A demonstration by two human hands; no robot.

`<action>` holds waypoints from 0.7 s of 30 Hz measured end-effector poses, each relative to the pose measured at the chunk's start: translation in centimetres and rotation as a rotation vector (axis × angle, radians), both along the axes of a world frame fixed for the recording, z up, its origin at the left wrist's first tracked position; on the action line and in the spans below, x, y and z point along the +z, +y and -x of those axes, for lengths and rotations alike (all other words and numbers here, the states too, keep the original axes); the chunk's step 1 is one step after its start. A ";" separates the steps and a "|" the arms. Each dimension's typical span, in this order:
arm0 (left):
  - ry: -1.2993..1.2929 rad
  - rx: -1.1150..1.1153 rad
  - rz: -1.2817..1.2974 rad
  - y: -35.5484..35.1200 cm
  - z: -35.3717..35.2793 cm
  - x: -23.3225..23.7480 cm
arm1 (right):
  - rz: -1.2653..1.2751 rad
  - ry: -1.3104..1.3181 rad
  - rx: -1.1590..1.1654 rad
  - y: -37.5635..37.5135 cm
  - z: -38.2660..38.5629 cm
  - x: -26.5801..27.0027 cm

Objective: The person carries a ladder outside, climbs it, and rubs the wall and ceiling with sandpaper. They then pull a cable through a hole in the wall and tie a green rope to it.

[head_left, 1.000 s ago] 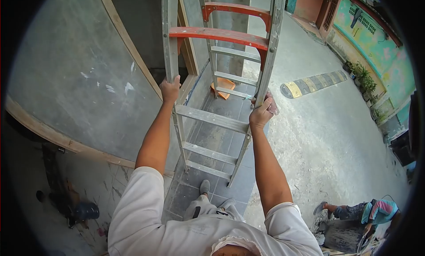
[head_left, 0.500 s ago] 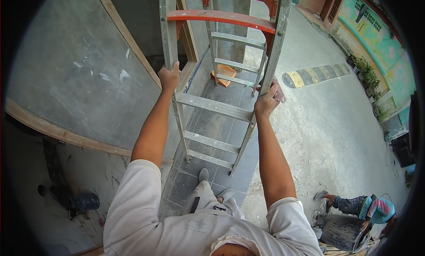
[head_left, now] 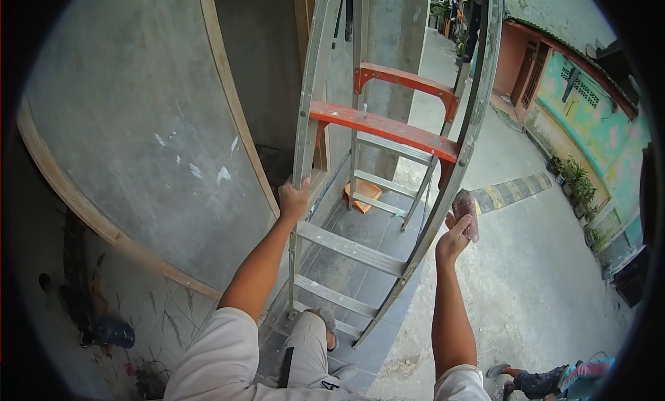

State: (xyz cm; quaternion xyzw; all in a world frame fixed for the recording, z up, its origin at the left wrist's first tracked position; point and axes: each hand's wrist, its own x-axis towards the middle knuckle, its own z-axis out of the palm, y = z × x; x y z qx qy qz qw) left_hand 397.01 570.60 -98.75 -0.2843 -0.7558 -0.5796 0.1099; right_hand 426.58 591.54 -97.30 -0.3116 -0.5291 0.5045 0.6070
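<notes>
An aluminium stepladder (head_left: 350, 248) with red crosspieces stands opened in front of me on grey floor tiles. My left hand (head_left: 294, 200) is wrapped round its left rail, just below the level of the near red crosspiece (head_left: 388, 132). To the right of the other rail, my right hand (head_left: 453, 243) holds a reddish-brown, dusty block (head_left: 465, 214). That hand appears beside the rail, with a small gap between them. One of my feet (head_left: 331, 332), in a sandal, is close to the lowest rungs.
A curved grey wall panel (head_left: 138, 124) with wooden edging rises at left. An orange dustpan-like object (head_left: 364, 195) lies behind the ladder. A striped speed bump (head_left: 512, 193) crosses the pavement at right. Another person (head_left: 554, 381) bends at the bottom right; potted plants (head_left: 575, 182) line the far wall.
The ladder and both hands appear lower and further right. My right hand has come away from the right rail with the block still in it. One leg has moved forward towards the ladder.
</notes>
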 end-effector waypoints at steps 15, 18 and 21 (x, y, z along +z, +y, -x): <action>-0.305 -0.383 0.119 -2.0 1.6 1.2 | -0.278 -0.833 0.355 24.4 13.5 55.0; -0.261 -0.438 0.272 -2.4 2.6 1.2 | -0.409 -0.838 0.501 23.8 15.0 53.7; -0.400 -0.546 0.411 -2.3 3.7 4.1 | -0.457 -0.948 0.425 23.4 15.0 53.6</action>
